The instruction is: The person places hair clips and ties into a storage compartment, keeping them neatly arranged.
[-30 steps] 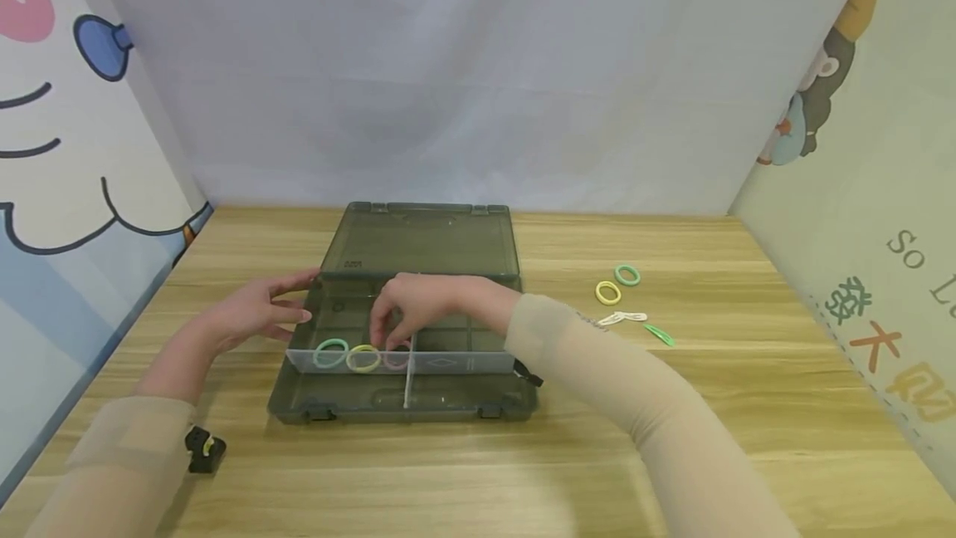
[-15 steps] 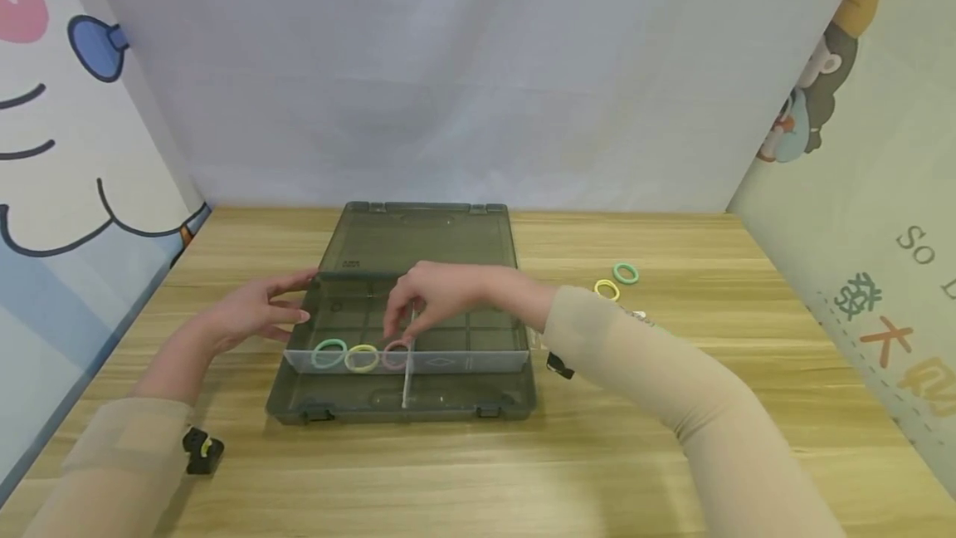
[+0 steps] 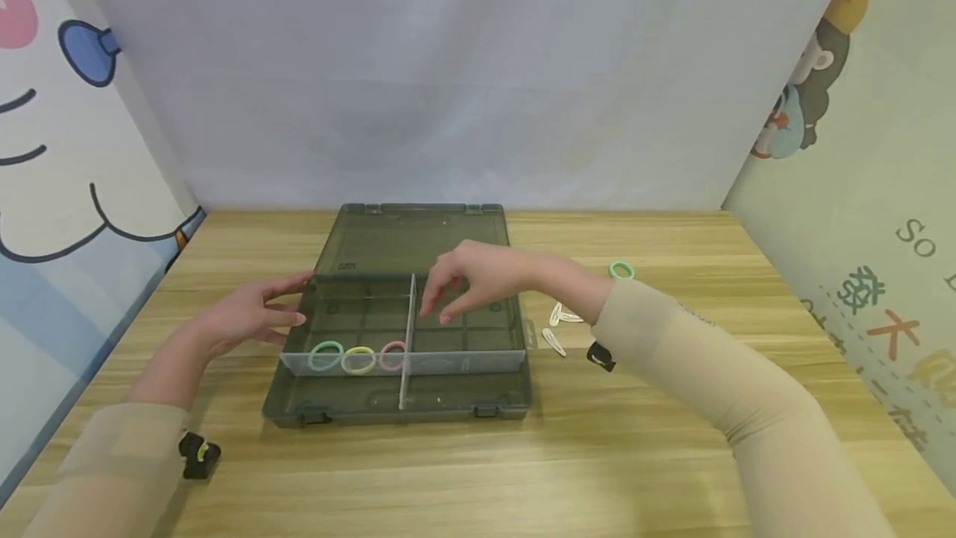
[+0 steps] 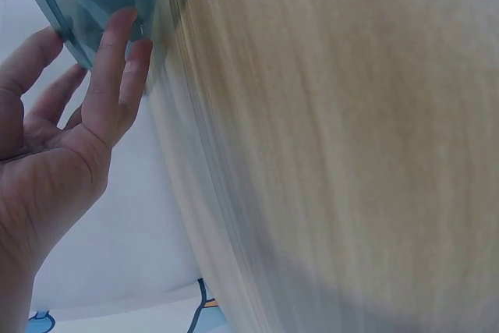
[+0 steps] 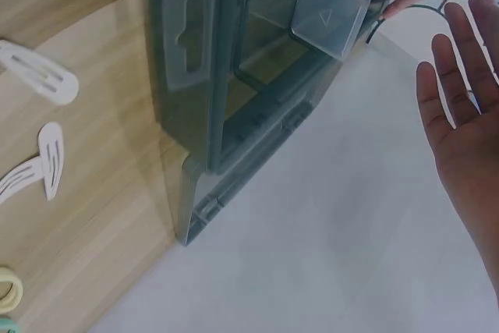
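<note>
- Left hand [image 3: 242,318]: fingers spread, touching the box [image 3: 463,339].
- Right hand [image 3: 485,276]: fingers loose, above the box's right half.
- Three rings [image 3: 359,349] lie inside, left of the divider [image 3: 410,314].

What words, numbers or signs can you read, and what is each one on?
"SO": right wall; lettering beyond it is cut off by the frame.
"發" and probably "大": same wall, lower; characters below them are too blurred to read.
A triangle outline: clear divider, right wrist view.
Too small to read: marks on the open lid and right sleeve.
</note>
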`<state>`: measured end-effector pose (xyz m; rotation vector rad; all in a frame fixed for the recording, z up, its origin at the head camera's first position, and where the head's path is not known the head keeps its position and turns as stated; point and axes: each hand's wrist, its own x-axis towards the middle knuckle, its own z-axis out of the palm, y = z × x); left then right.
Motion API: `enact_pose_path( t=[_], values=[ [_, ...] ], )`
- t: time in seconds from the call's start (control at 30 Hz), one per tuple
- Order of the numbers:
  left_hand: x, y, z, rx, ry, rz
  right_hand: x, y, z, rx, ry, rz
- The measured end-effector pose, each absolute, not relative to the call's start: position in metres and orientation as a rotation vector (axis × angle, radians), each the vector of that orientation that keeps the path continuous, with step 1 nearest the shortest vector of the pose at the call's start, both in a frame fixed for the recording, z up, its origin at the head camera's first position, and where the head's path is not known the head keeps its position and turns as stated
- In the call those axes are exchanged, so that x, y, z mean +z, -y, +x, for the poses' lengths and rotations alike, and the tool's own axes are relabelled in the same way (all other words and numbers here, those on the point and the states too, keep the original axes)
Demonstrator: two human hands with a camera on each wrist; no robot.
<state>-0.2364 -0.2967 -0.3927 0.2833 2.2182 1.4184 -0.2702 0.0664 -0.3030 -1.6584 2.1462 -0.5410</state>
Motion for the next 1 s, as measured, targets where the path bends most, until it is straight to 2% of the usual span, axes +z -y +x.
enact_pose_path(
  t=[0.47, 1.0],
  values=[
    [-0.391, 0.297, -0.235, 1.426, -2.212, 0.286, -0.286, -0.12, -0.271, -0.644, -2.31, -1.593],
    [-0.393, 0.298, -0.236, 1.429, -2.211, 0.295, -0.3, -0.194, -0.278, -0.879, -2.525, -1.456]
  ],
)
